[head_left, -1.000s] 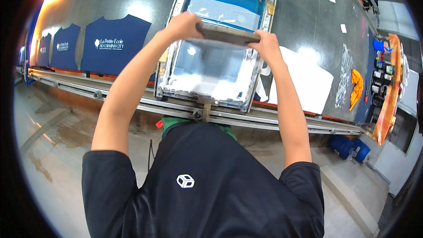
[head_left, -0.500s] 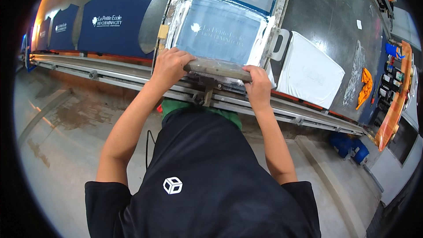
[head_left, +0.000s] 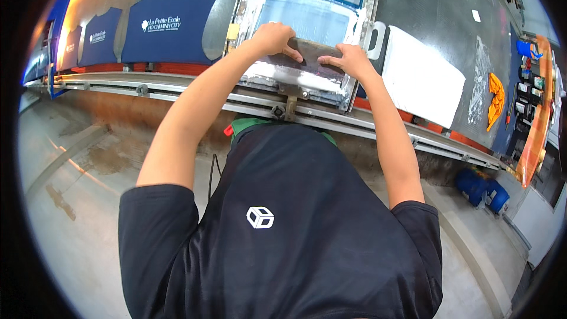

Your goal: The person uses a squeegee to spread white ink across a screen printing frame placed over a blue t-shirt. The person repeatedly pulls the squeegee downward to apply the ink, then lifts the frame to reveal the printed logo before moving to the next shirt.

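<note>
A screen-printing frame (head_left: 242, 9) lies across the table edge in front of me, its blue mesh (head_left: 316, 18) streaked with white ink. Both of my hands hold a wide squeegee (head_left: 311, 58) that lies across the frame. My left hand (head_left: 274, 40) grips its left end, thumb along the near face. At the other end my right hand (head_left: 353, 59) is closed round it, thumb pointing inward. White ink smears (head_left: 295, 77) cover the screen on my side of the squeegee. The fingers' far sides and the squeegee's lower edge are hidden.
Dark blue shirt pieces (head_left: 171, 35) with white prints lie to the left. A white fabric piece (head_left: 422, 77) lies right of the frame, and an orange cloth (head_left: 495, 101) farther right. A metal rail (head_left: 195, 97) runs along the near edge. Blue containers (head_left: 481, 189) stand on the floor at right.
Both hands have pushed the squeegee away from me, from the frame's near end up over the mesh. My view has shifted slightly.
</note>
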The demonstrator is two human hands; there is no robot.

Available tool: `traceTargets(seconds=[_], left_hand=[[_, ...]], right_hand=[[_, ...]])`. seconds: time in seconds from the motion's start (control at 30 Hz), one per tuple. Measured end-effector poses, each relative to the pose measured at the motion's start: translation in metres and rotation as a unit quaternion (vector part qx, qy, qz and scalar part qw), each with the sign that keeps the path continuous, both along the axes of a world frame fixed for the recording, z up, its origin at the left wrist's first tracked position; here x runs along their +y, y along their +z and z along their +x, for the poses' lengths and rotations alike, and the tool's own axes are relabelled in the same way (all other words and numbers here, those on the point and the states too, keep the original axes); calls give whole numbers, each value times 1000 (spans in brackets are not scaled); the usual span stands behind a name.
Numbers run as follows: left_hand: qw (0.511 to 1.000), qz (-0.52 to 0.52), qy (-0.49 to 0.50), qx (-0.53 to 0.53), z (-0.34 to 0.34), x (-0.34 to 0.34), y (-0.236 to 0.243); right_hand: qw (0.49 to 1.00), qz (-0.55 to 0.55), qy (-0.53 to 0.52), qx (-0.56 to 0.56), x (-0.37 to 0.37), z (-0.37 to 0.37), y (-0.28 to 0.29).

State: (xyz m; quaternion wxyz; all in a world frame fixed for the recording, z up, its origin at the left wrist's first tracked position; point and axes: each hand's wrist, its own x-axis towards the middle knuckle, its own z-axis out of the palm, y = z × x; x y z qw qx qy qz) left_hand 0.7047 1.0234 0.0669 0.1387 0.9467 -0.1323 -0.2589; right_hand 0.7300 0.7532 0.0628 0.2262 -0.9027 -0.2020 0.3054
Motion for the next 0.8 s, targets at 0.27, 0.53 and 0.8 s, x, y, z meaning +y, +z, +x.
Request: traceTargets(seconds=[0.27, 0.53, 0.8], left_hand=[[994, -87, 62, -13, 73, 21, 49], [992, -38, 32, -113, 115, 30, 47], [977, -100, 90, -164, -22, 12, 42]], right_hand=[[885, 350, -305, -36, -50, 72, -9], [832, 293, -471, 7, -54, 59, -54], [796, 343, -492, -81, -46, 72, -37]])
